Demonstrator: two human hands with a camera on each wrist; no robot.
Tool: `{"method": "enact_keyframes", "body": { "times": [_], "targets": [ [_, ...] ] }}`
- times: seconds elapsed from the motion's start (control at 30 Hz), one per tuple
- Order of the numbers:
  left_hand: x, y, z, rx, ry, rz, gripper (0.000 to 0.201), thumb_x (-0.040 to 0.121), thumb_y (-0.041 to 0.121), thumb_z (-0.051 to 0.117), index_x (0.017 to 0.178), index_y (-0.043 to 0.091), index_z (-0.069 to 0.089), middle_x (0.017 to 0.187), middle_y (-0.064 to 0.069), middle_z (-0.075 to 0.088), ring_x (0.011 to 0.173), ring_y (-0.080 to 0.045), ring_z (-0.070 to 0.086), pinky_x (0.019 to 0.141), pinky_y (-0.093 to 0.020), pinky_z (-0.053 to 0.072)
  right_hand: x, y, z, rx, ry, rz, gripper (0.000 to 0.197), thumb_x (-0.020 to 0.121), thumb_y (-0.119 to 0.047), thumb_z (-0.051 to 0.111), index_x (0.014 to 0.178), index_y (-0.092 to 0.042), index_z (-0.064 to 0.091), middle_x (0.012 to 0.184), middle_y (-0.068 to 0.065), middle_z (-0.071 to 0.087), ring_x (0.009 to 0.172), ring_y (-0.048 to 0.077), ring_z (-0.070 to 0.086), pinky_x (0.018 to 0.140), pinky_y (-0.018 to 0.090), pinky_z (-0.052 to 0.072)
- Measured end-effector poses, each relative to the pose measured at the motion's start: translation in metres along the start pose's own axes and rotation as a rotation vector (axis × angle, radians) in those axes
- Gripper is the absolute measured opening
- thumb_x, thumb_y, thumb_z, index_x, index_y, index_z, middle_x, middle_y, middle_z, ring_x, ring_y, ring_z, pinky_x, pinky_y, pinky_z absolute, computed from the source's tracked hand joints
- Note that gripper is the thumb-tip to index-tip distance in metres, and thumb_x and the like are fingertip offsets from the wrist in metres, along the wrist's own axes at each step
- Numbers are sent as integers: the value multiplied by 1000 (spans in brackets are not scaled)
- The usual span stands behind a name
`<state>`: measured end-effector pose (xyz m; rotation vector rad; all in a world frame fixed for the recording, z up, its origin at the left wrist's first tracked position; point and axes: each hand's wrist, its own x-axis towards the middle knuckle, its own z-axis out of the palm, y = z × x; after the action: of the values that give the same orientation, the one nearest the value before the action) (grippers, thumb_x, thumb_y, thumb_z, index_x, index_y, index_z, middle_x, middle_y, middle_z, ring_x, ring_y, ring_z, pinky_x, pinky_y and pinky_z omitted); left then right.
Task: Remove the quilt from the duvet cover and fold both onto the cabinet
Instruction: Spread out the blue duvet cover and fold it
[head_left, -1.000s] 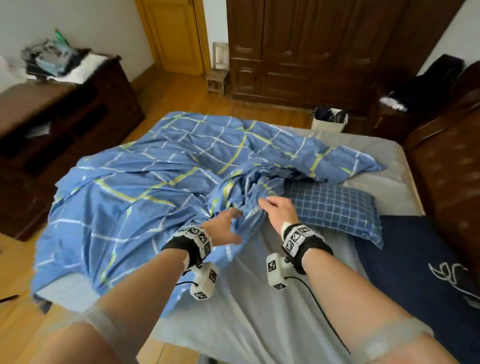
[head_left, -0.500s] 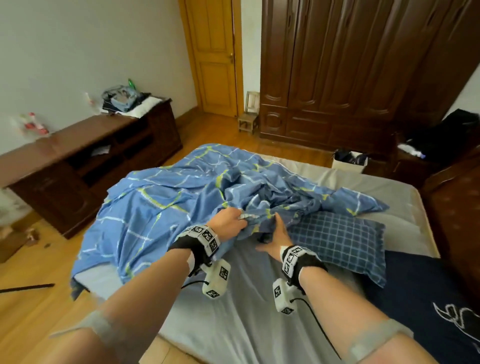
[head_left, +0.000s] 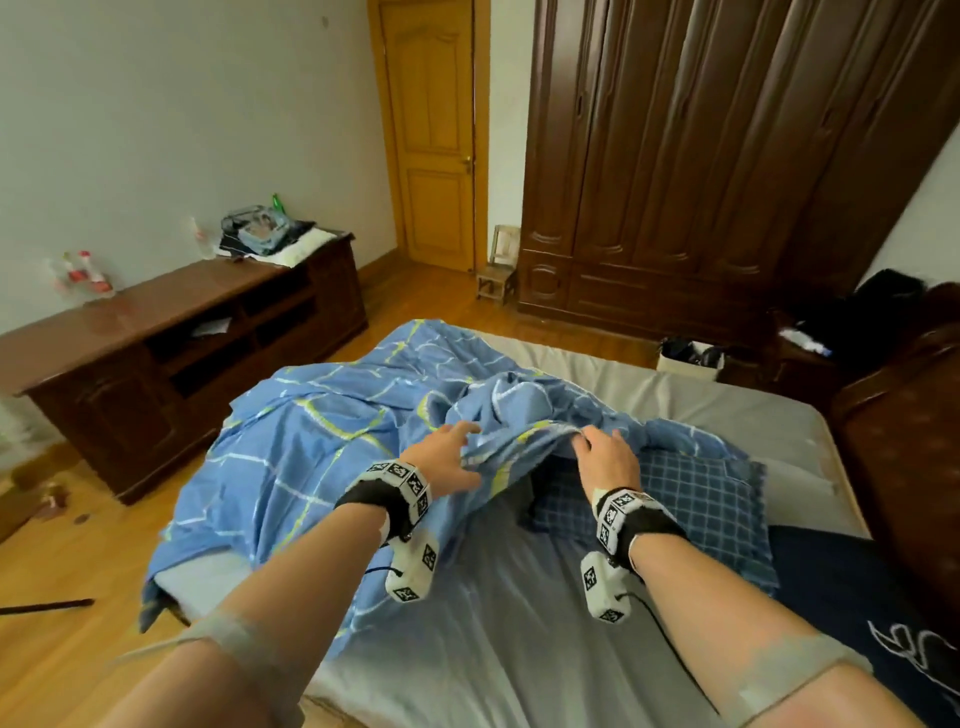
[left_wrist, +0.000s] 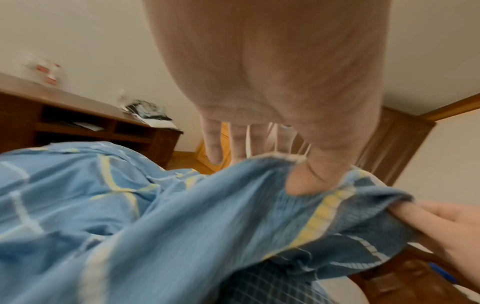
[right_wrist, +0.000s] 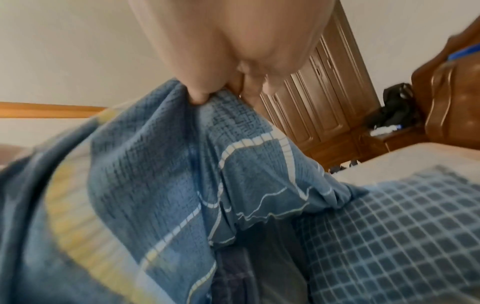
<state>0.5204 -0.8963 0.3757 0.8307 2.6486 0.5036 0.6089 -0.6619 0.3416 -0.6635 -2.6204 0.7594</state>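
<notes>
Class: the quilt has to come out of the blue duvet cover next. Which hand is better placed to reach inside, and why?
Probably the left hand: its fingers are spread and only the thumb holds the duvet cover. The right hand pinches the raised edge, holding the cover up.

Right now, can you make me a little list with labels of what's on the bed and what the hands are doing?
bed cover: blue duvet cover with yellow and white lines, crumpled on the grey sheet
left hand: fingers spread over the cover's edge, thumb underneath
right hand: pinches the same edge, lifting it
pillow: blue checked, lying under the lifted edge
cabinet: long, dark wood, beside the bed; nothing folded on it yet
quilt: not visible
</notes>
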Motion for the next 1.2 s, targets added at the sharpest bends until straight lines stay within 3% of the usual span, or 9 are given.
{"method": "enact_keyframes", "body": {
  "times": [0.07, 0.13, 0.2, 0.3, 0.43, 0.57, 0.7, 0.87, 1.2],
  "targets": [
    [3, 13, 1, -23, -23, 175, 96, 76, 51, 75, 152, 30, 22, 149, -2, 40, 132, -24, 45, 103, -45, 45, -11, -18, -12, -49, -48, -87, 26, 102, -29, 45, 98, -12, 64, 101, 17, 68, 95, 39, 61, 72, 43, 48],
    [6, 25, 3, 17, -59, 270, 101, 74, 59, 75, 154, 28, 22, 149, -1, 42, 132, -25, 46, 102, -41, 45, -27, -43, -15, -100, -101, -178, 24, 101, -29, 48, 105, -16, 69, 102, 11, 70, 94, 35, 63, 74, 44, 50],
    [10, 23, 7, 27, -83, 274, 75, 81, 44, 73, 146, 24, 41, 135, -4, 58, 118, -28, 58, 88, -36, 50, -43, -63, -8, -124, -186, -212, 20, 97, -29, 54, 100, -19, 71, 95, 10, 71, 89, 32, 64, 72, 43, 50],
    [7, 2, 15, 52, -116, 308, 29, 83, 21, 66, 112, 14, 68, 99, -13, 68, 94, -33, 64, 73, -36, 50, -71, -71, 4, -77, -271, -136, 15, 93, -32, 61, 94, -20, 70, 80, 5, 67, 80, 27, 61, 70, 42, 50],
    [-11, -25, 35, 9, -318, 333, 28, 81, 24, 68, 109, 19, 73, 94, -5, 67, 88, -22, 61, 75, -31, 50, -106, -62, 25, -50, -372, 16, 15, 92, -30, 65, 106, -23, 66, 86, -1, 63, 85, 20, 59, 72, 31, 45],
    [-18, -48, 43, -90, -411, 254, 38, 88, 39, 66, 123, 23, 66, 119, 1, 67, 108, -20, 64, 96, -34, 51, -120, -41, 41, -290, -416, 148, 22, 96, -25, 55, 114, -30, 67, 116, 6, 68, 106, 27, 63, 86, 33, 50],
    [-9, -74, 30, -9, -287, 156, 50, 92, 44, 61, 136, 23, 55, 135, -1, 58, 120, -22, 57, 103, -38, 45, -122, -18, 42, -575, -541, 346, 34, 96, -27, 53, 130, -20, 58, 145, 16, 46, 123, 35, 54, 94, 39, 47],
    [7, -86, 24, 24, -229, 80, 49, 94, 37, 59, 140, 23, 50, 141, -5, 53, 121, -25, 56, 101, -38, 46, -83, -25, 64, -308, -538, 361, 50, 92, -31, 58, 139, -18, 48, 143, 8, 51, 126, 30, 53, 106, 36, 41],
    [89, -136, 61, 22, -308, -12, 52, 93, 34, 60, 142, 24, 47, 147, -11, 39, 127, -31, 50, 105, -39, 42, -10, -5, 141, -191, -702, 449, 56, 95, -28, 59, 144, -14, 37, 137, 12, 54, 111, 30, 60, 90, 38, 52]
  ]
}}
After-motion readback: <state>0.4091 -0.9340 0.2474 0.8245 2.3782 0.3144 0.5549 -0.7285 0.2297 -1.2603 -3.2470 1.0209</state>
